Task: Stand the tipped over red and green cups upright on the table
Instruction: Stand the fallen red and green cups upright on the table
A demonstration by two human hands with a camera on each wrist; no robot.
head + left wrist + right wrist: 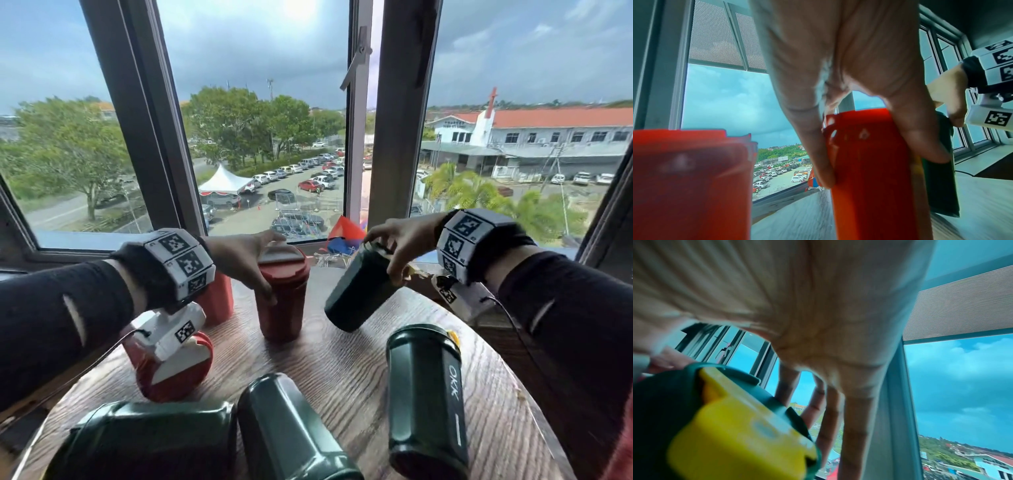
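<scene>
My left hand [263,267] grips an upright red cup [282,301] by its lid at the middle of the wooden table [342,370]; in the left wrist view thumb and fingers [929,146] clasp this cup [875,186]. To its right, my right hand [387,257] holds a dark green cup [359,291] by the top, tilted, base low over the table. Its yellow lid flap [735,434] fills the right wrist view, fingers [855,426] behind it. A second red cup [217,301] stands upright behind my left wrist. A third red cup [171,373] lies tipped under that wrist.
Three dark green cups lie on their sides along the table's front: left [144,442], middle [287,431] and right [428,397]. A window sill [85,240] and window frames close off the far side. Coloured flags [346,233] lie on the sill.
</scene>
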